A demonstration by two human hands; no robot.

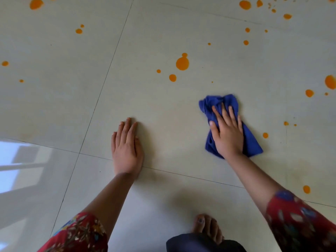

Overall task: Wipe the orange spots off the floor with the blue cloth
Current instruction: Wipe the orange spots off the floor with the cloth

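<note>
**Fig. 1.** Head view of a tiled floor, near to far.

- **Nearest:** one bare foot, partly covered by a dark garment hem. Two red floral sleeves flank it, the left sleeve and the right sleeve.
- **Left hand:** the left hand lies palm-down on bare tile, fingers straight and close together, grasping nothing.
- **Right hand:** the right hand presses flat on the one blue cloth, fingers extended and slightly spread, covering its middle. The cloth is bunched on the floor to the right of centre.
- **Left of the arms:** a window reflection glares on the tile.
- **Orange spots:** more than two dozen orange spots are scattered about. One lies beside the right forearm and one just right of the cloth, not touching it. The rest lie beyond and to both sides. The farthest specks are too small to count exactly.
</note>
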